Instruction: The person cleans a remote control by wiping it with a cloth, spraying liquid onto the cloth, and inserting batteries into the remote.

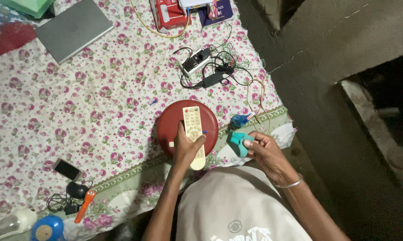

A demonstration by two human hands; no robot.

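My left hand [186,149] grips a cream remote control [193,129] with many small buttons, holding it over a round dark-red plate [168,121] on the flowered bedsheet [99,102]. My thumb lies across the remote's lower half. My right hand [264,149] holds a small teal object [240,143] at the bed's edge; a thin bangle [290,184] circles that wrist. A blue-and-white small item [241,119] lies just beyond the teal object.
A tangle of black cables with an adapter and a white charger block [206,69] lies behind the plate. A grey laptop [73,29], red box [168,15], phone [67,169], orange tool [85,205], black mouse [77,190] and blue round object [47,228] rest on the sheet. A concrete floor [344,89] is at the right.
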